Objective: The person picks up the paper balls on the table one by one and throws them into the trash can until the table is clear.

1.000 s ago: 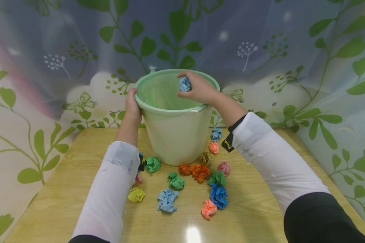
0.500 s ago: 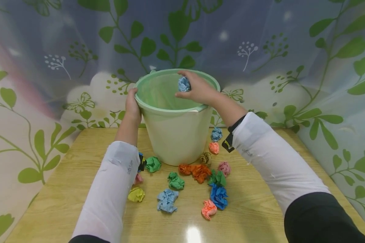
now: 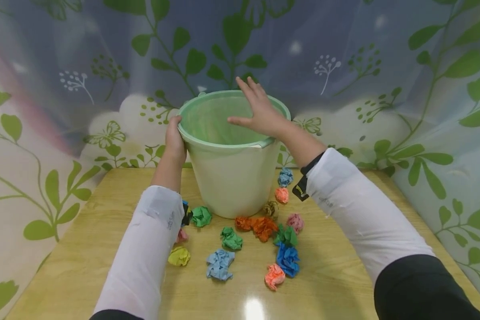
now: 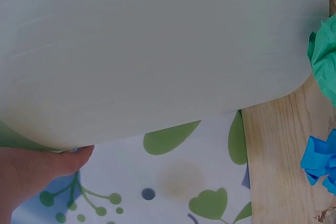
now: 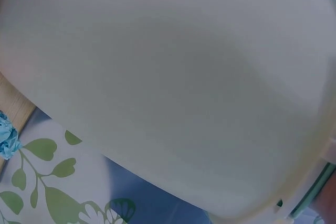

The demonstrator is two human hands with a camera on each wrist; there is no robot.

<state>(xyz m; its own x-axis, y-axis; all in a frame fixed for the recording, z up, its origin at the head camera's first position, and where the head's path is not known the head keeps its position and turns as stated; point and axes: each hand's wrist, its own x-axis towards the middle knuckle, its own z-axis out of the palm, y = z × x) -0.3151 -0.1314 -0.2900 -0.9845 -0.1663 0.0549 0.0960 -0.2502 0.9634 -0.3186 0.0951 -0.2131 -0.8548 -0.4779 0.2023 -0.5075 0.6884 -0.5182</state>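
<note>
A pale bucket (image 3: 232, 182) with a light green rim and inside stands upright on the table. My left hand (image 3: 174, 140) grips its rim on the left side. In the left wrist view a digit of the left hand (image 4: 47, 166) lies against the wall of the bucket (image 4: 157, 51). Above the opening, toward the right, my right hand (image 3: 262, 111) has its fingers spread and holds nothing. The bucket's wall (image 5: 157, 77) fills most of the right wrist view. The bottom of the bucket is hidden by its front wall.
Several crumpled paper balls lie around the bucket's foot on the wooden table (image 3: 324, 275): green (image 3: 201, 216), yellow (image 3: 179, 256), light blue (image 3: 220, 264), orange (image 3: 264, 227), dark blue (image 3: 288, 260) and others. A leaf-patterned backdrop (image 3: 104, 53) stands close behind.
The right hand held a light blue crumpled paper ball over the bucket; its fingers have spread and let it go, and that ball is out of sight. The left hand stays put.
</note>
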